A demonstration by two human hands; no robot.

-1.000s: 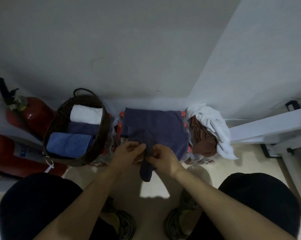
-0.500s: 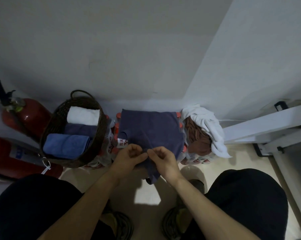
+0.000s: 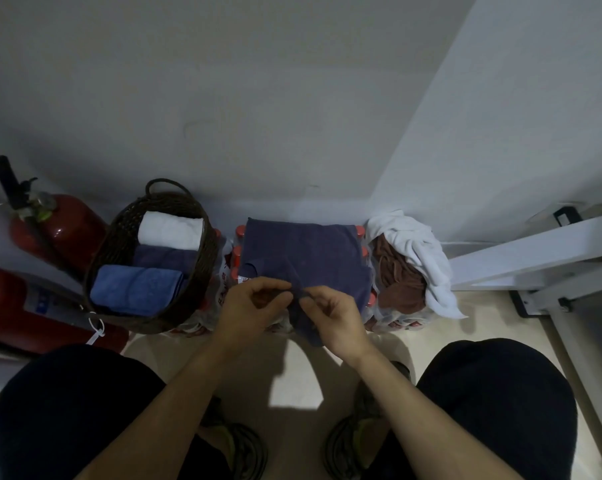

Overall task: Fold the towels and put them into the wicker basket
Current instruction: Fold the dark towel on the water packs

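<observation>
- The left hand [image 3: 249,308] and right hand [image 3: 330,320] meet at the near edge of the purple towel [image 3: 303,258], fingertips almost touching each other.
- Both hands pinch the same bunched bit of that towel's hem between thumb and curled fingers; the rest of the towel lies spread flat just beyond the knuckles.
- A loose corner of the towel hangs down under the right hand, toward the floor [image 3: 292,375].
- The towel rests on packs of bottles [image 3: 235,258], whose red caps show along both of its side edges.
- The basket [image 3: 202,271] stands just left of the left hand, its handle at the far side against the wall [image 3: 258,116].
- Inside it lie three folded towels: a white roll [image 3: 169,230] farthest from the hands, a dark one [image 3: 164,258] in the middle, a blue one [image 3: 136,289] nearest.
- Right of the right hand sits a heap of unfolded towels: a brown towel [image 3: 401,278] with a white towel [image 3: 420,251] draped over its far and right sides.
- What the heap rests on is hard to make out; it looks like more wrapped bottles.
- Far left of the hands, past the basket, two red extinguishers [image 3: 55,230]: one upright, one lying on its side.
- The person's knees and shoes [image 3: 244,448] frame the bottom of the view, below the forearms.
</observation>
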